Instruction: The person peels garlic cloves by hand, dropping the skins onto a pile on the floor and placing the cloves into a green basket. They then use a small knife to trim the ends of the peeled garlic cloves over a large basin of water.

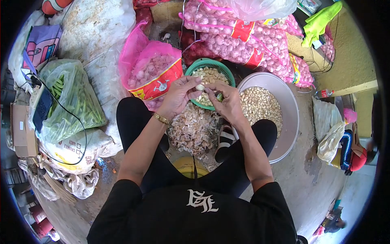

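Note:
My left hand (178, 94) pinches a pale peeled garlic clove (200, 87) between thumb and fingers. My right hand (228, 103) is closed around a small dark green object (219, 97), perhaps a handle; its kind is mostly hidden. The right fingertips touch the clove or sit right beside it. Below both hands is a green plastic basket (232, 77) holding peeled cloves (211, 75). A heap of papery garlic skins (193, 132) lies on the floor between my feet. To the right, a large pale basin (290, 122) contains many cloves (260, 106).
An opened pink mesh sack of garlic (152, 71) stands at front left. More full garlic sacks (239, 40) are stacked at the back. A plastic bag of green pods (77, 97) sits on the left, near white sacks (95, 32). A yellowish round object (185, 164) is under me.

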The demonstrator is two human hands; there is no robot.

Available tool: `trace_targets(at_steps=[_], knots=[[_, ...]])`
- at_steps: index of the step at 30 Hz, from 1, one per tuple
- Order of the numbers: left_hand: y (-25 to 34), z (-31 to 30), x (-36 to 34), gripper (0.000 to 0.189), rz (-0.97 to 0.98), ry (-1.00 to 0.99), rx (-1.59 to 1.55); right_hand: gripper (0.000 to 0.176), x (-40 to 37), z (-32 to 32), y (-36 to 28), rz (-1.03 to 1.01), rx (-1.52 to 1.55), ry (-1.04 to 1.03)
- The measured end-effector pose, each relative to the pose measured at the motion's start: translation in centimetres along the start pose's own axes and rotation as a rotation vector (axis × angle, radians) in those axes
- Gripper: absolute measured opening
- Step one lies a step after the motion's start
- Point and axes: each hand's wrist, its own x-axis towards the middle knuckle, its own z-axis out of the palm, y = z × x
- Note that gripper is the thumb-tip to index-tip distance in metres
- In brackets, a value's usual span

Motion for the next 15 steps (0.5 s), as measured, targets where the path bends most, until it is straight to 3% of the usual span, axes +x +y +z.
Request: trace_targets(at_steps=[3,8,11,15], knots=[[0.2,0.7,-0.3,0.025,0.007,0.051,0.037,0.023,-0.1,-0.2,-0.2,0.005,-0.031,0.015],[0.7,1.2,-0.6,0.035,0.029,-0.056,0.140,0.023,-0.2,-0.1,0.3,0.015,-0.041,0.071],[0.6,1.3,-0.7,0.035,0.135,-0.026,0.302,0.022,-0.2,-0.1,0.1,-0.016,-0.067,0.054],[0.9,1.3,-0.7,0.034,0.134,0.005,0.345,0.021,-0.1,0.1,0.2,-0.029,-0.114,0.033]])
